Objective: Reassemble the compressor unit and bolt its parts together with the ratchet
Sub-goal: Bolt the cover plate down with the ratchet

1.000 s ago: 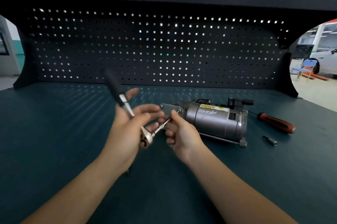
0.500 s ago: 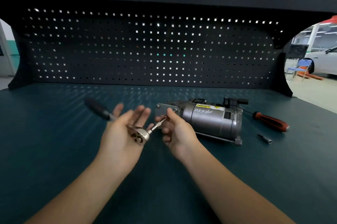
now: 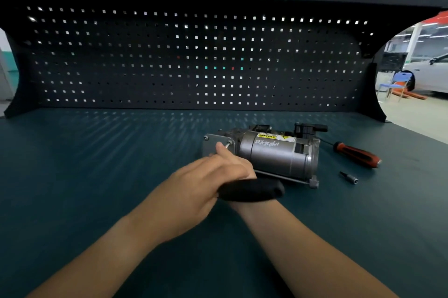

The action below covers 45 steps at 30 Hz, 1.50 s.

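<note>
The grey compressor unit (image 3: pixel 274 154) lies on its side on the dark green bench, its square end plate (image 3: pixel 210 146) facing left. My left hand (image 3: pixel 198 183) grips the ratchet, whose black handle (image 3: pixel 254 188) sticks out to the right across my right wrist. My right hand (image 3: pixel 238 162) is mostly hidden under the left. One of its fingertips reaches up to a thin silver shaft (image 3: pixel 228 144) at the plate's upper right corner and seems to pinch it. The ratchet's head is hidden.
A red-and-black screwdriver (image 3: pixel 356 153) lies right of the compressor, with a small metal bit (image 3: pixel 349 177) nearer the front. A black pegboard wall (image 3: pixel 194 60) closes the back of the bench. Beyond the right edge are a workshop floor, a chair and a car.
Both hands moved right and forward onto the compressor's end plate. The ratchet handle swung from pointing up-left to pointing right, and my left hand now covers the right.
</note>
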{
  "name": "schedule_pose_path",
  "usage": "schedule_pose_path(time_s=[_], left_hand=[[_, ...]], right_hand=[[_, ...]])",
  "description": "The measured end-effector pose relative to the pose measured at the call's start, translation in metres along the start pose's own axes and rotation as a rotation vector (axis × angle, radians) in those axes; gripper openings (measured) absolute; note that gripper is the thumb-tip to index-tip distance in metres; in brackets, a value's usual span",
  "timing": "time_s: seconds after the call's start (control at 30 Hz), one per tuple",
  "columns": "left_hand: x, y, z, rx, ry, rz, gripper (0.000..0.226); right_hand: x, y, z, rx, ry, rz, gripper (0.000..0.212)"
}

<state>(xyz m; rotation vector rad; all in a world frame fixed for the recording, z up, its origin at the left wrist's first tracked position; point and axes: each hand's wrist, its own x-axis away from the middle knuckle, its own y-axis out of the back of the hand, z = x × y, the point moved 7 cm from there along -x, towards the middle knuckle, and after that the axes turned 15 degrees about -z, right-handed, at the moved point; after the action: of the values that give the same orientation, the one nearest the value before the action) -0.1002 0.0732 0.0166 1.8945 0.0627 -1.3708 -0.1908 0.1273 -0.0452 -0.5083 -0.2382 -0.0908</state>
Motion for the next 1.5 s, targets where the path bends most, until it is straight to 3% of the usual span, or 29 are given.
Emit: schedule_pose_path(time_s=[0.03,0.1,0.17,0.27,0.3,0.37,0.43,0.57,0.73,0.83,0.9,1.0,1.13,1.23,1.3,1.37,1.4,1.5], left_hand=[[0.0,0.002,0.0,-0.027,-0.005,-0.036,0.049],[-0.003,0.016,0.012,0.089,0.218,-0.259,0.045],[0.0,0.027,0.037,0.303,0.6,-0.498,0.03],[0.024,0.015,0.073,0.826,1.284,-0.71,0.011],[0.033,0.009,0.078,0.996,1.468,-0.762,0.012],[0.042,0.003,0.08,1.157,1.647,-0.803,0.03],[0.042,0.005,0.079,1.165,1.615,-0.777,0.042],[0.024,0.02,0.068,0.888,1.218,-0.429,0.096],[0.001,0.026,0.034,0.299,0.663,-0.074,0.099],[0.0,0.023,0.022,0.103,0.486,0.023,0.094],[0.004,0.025,0.028,0.073,0.52,0.022,0.091],[0.011,0.023,0.038,0.218,0.775,0.018,0.077],[0.022,0.01,0.049,0.716,1.246,-0.191,0.058],[0.03,0.004,0.055,1.219,1.602,-0.497,0.02],[0.031,0.001,0.052,1.375,1.686,-0.569,0.006],[0.035,-0.001,0.056,1.188,1.634,-0.488,0.004],[0.035,0.001,0.06,1.012,1.551,-0.428,0.015],[0.021,0.017,0.058,0.257,0.981,-0.183,0.039]], right_hand=[[-0.001,0.0,-0.002,-0.021,-0.039,-0.008,0.025],[-0.003,0.002,-0.002,0.037,-0.067,-0.068,0.023],[-0.003,0.002,0.001,0.104,-0.063,-0.098,0.024],[-0.004,0.002,0.003,0.107,-0.075,-0.077,0.024],[-0.003,0.0,0.002,0.103,-0.081,-0.07,0.023],[-0.003,-0.001,0.001,0.098,-0.084,-0.072,0.023],[-0.003,-0.002,0.001,0.097,-0.079,-0.071,0.023],[-0.002,-0.002,0.003,0.09,-0.07,-0.073,0.027],[0.0,-0.002,0.001,0.114,-0.019,-0.1,0.033],[0.001,-0.001,0.002,0.082,-0.001,-0.139,0.034],[0.003,-0.001,0.002,0.091,0.009,-0.141,0.031],[0.001,0.006,0.006,0.143,0.065,-0.214,0.029],[-0.001,0.008,0.014,0.072,0.062,-0.2,0.025],[-0.002,0.003,0.01,0.004,-0.015,-0.149,0.026],[-0.003,0.001,0.007,-0.01,-0.028,-0.135,0.025],[-0.003,0.001,0.004,0.005,-0.024,-0.135,0.025],[-0.003,0.001,0.004,0.013,-0.023,-0.14,0.025],[-0.005,0.001,0.003,0.005,-0.04,-0.145,0.023]])
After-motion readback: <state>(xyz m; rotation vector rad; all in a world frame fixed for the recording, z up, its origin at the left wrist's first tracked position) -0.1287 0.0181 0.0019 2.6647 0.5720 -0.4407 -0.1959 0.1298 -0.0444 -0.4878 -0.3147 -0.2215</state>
